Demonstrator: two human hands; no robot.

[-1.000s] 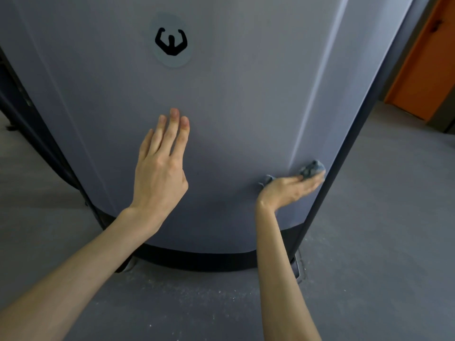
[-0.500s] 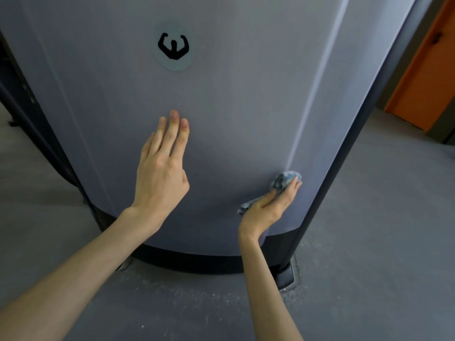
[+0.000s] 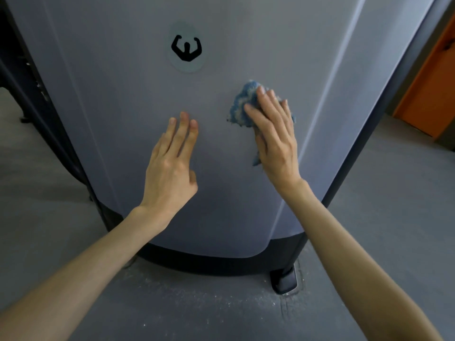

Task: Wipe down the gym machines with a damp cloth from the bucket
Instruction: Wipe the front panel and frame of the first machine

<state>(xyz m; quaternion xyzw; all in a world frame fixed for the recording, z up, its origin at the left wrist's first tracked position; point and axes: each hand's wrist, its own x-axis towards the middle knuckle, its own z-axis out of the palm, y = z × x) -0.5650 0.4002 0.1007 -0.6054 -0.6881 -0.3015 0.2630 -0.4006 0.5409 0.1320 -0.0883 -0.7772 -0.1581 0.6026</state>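
The large grey curved cover panel of the gym machine (image 3: 123, 94) filled most of the view. A small crumpled blue and white cloth (image 3: 238, 104) lay against this panel, to the right of and lower than a pale round sticker with a black logo of flexed arms (image 3: 186, 48). The right hand (image 3: 273, 139) pressed the cloth to the panel with straight, slightly spread fingers, so the cloth showed above and left of the fingers, and a small piece showed under the palm. The left hand (image 3: 170, 168) lay flat and open on the bare panel just beside it, holding nothing. Below, the panel ended in a black base band (image 3: 197, 259) with a black foot (image 3: 283, 279) on the grey floor (image 3: 394, 217), where pale dust specks lay. An orange door (image 3: 430, 82) stood at the right edge.
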